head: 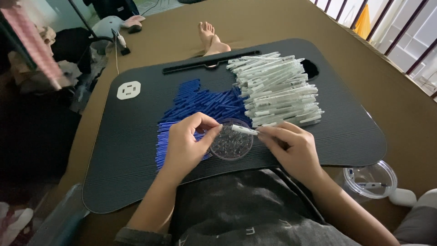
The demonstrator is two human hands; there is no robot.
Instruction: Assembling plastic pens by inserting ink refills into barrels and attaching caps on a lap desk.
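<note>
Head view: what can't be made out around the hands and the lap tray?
- What the left hand pinches: too small, hidden by its fingertips.
- Contents of the small round dish: tiny dark bits, blurred.
- Blue refills: partly covered by the left hand and the white pen pile.
- Pen in the right hand: rear end hidden under the fingers.
- Clear cup: beside the tray, contents unclear.

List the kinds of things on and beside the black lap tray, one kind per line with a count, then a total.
Pile of white pen barrels: 1
Pile of blue refills: 1
Round dishes of small parts: 1
White barrels held in the hands: 1
Clear round containers beside the tray: 1
Total: 5
</note>
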